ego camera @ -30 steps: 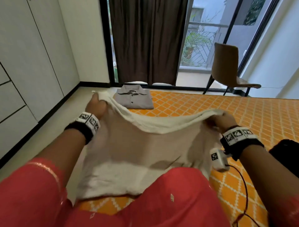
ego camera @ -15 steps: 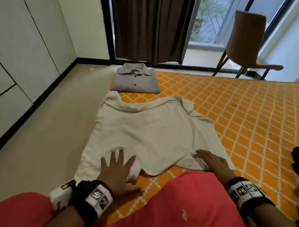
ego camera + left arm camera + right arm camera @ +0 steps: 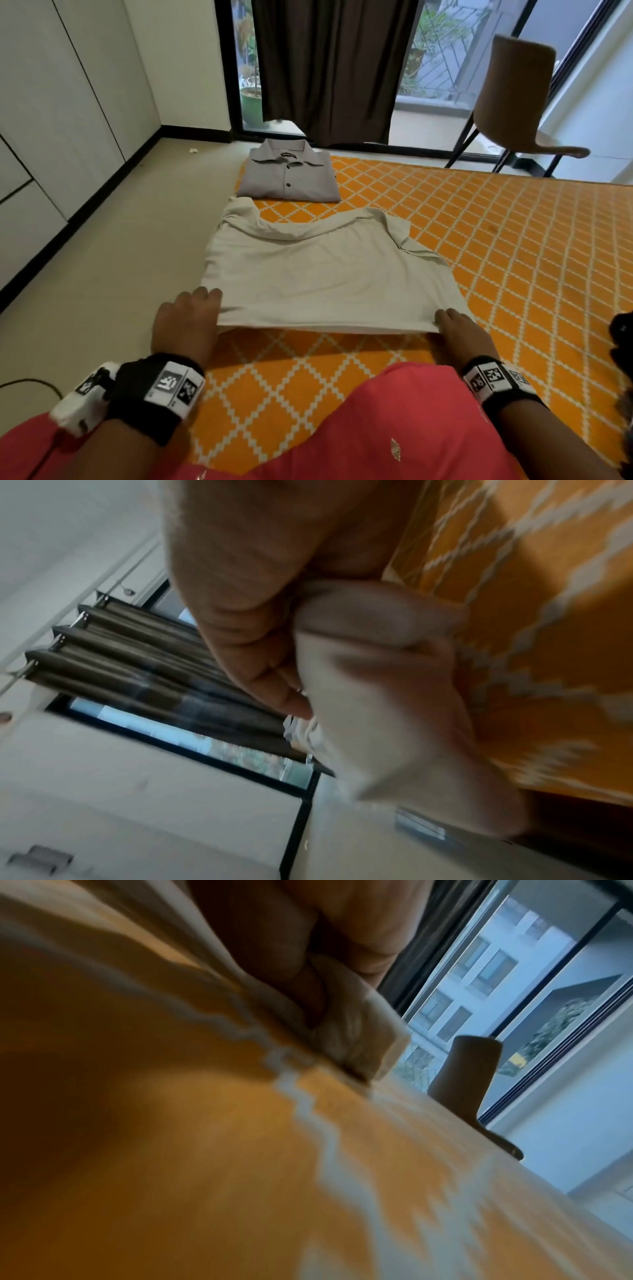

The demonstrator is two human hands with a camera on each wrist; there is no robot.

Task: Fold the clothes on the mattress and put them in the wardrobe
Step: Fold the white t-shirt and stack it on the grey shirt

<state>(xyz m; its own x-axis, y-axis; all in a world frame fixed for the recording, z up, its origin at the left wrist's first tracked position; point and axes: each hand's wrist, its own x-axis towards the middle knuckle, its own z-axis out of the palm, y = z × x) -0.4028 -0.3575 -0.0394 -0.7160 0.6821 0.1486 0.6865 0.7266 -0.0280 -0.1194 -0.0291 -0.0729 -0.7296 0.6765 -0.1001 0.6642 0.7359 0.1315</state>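
red sleeves (image 3: 41, 445), blk wristbands (image 3: 150, 394) – b/w markers

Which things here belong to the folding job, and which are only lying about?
Job:
- cream shirt, gripped by the left hand and right hand
- folded grey shirt
- orange mattress
- wardrobe

Lying about:
- brown chair
- dark curtain

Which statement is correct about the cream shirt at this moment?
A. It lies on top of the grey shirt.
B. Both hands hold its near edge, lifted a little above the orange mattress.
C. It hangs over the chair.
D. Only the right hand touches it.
B: the left hand and the right hand each grip a near corner of the cream shirt, whose near edge is raised off the orange mattress; the folded grey shirt lies apart, beyond it.
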